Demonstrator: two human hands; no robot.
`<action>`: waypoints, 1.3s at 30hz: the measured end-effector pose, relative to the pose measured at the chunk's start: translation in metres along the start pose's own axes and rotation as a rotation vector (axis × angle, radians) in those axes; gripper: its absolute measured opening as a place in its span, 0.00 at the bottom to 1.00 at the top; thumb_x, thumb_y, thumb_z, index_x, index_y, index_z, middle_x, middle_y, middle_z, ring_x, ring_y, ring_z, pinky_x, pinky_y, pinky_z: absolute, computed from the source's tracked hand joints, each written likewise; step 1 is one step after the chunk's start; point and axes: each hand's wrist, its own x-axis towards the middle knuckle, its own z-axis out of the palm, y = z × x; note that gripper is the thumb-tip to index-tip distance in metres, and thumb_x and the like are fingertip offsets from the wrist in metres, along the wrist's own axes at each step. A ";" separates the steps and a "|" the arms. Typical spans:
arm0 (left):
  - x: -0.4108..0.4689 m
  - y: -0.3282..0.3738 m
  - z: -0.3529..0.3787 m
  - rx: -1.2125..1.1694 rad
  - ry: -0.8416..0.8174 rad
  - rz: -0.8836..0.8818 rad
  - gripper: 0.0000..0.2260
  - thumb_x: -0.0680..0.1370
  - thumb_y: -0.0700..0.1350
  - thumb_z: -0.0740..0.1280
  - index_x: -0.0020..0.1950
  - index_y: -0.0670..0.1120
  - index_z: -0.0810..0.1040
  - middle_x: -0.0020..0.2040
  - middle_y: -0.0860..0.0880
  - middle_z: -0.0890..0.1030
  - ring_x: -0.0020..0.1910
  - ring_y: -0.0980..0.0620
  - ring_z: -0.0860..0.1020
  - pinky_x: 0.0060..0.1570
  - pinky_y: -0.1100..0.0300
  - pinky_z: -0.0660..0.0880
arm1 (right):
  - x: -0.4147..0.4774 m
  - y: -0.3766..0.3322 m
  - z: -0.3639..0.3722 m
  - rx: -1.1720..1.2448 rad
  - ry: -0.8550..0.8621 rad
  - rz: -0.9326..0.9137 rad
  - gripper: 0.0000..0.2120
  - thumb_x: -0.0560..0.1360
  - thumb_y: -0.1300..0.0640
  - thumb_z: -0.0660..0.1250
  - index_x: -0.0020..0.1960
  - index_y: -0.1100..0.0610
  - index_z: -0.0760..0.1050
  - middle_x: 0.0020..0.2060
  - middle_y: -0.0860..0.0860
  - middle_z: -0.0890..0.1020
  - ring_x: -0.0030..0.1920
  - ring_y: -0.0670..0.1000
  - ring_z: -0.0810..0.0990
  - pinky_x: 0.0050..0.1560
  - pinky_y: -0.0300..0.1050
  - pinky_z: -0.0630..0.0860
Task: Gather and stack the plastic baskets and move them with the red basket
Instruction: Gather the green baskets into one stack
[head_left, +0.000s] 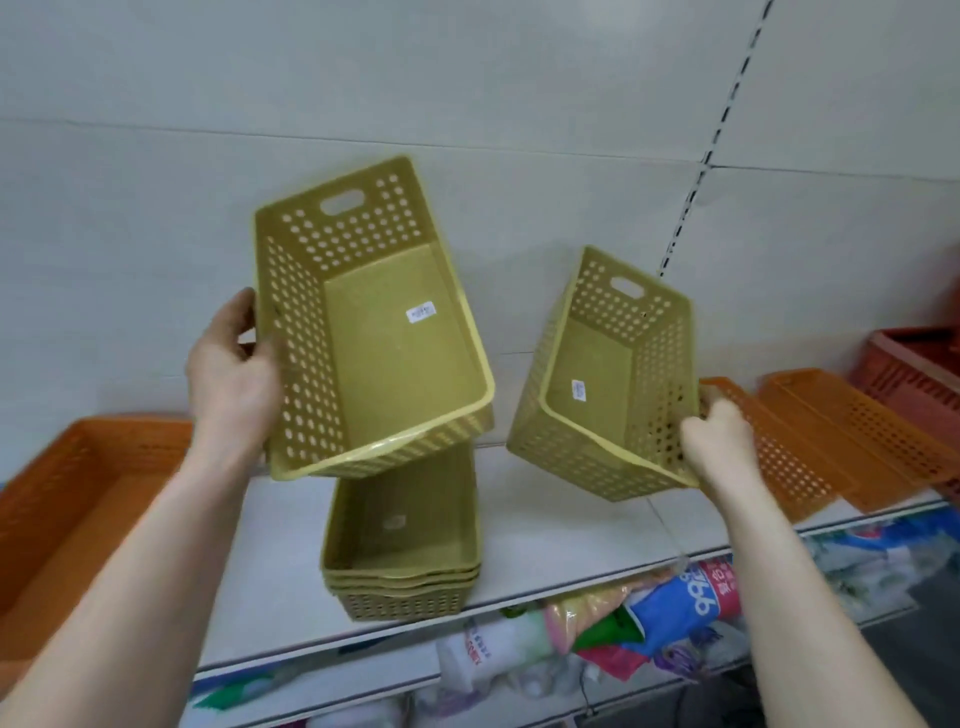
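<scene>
The white shelf (561, 540) is running across the scene and carrying everything, with packaged goods (649, 623) showing on the level below its near edge. At the left a big orange basket (78, 499) is sitting on it. At the right several flatter orange baskets (852, 436) are lying side by side, and the red basket (914, 364) is sitting at the far right, partly cut off by the edge of view. In the middle, near the shelf's front edge, a stack of olive baskets (400, 551) is standing nested, with about four rims showing. The person is holding two more baskets in the air, both tilted with their open sides toward the camera. The left olive basket (384, 332) is hanging just above the stack, and the right olive basket (597, 395) is hanging apart to its right. The left hand (234, 374) is gripping the rim of its basket's long side, and the right hand (719, 441) is gripping its basket's near right corner. A white sticker (421, 312) is showing on the left basket's floor. Gathering appears to be well under way: neither held basket is nested yet, and the move with the red basket is not yet begun.
</scene>
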 end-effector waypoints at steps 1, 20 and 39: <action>0.007 -0.003 -0.021 -0.009 0.034 -0.025 0.19 0.75 0.43 0.63 0.66 0.53 0.75 0.53 0.56 0.81 0.47 0.56 0.81 0.56 0.51 0.78 | -0.009 -0.011 0.014 0.058 -0.036 -0.013 0.15 0.75 0.60 0.63 0.61 0.55 0.76 0.55 0.61 0.82 0.57 0.64 0.80 0.56 0.54 0.76; 0.024 -0.044 -0.118 -0.101 0.003 -0.191 0.21 0.76 0.39 0.63 0.69 0.49 0.74 0.62 0.48 0.81 0.55 0.48 0.81 0.57 0.50 0.78 | -0.119 -0.057 0.179 -0.286 -0.535 -0.018 0.18 0.78 0.61 0.56 0.67 0.57 0.65 0.59 0.60 0.79 0.58 0.61 0.77 0.49 0.48 0.71; -0.046 -0.108 0.038 0.494 -0.470 -0.230 0.10 0.71 0.39 0.58 0.50 0.46 0.72 0.48 0.42 0.80 0.47 0.38 0.78 0.43 0.51 0.74 | -0.065 -0.067 0.109 0.427 -0.758 0.190 0.21 0.76 0.37 0.62 0.64 0.47 0.73 0.56 0.48 0.82 0.53 0.51 0.83 0.53 0.48 0.80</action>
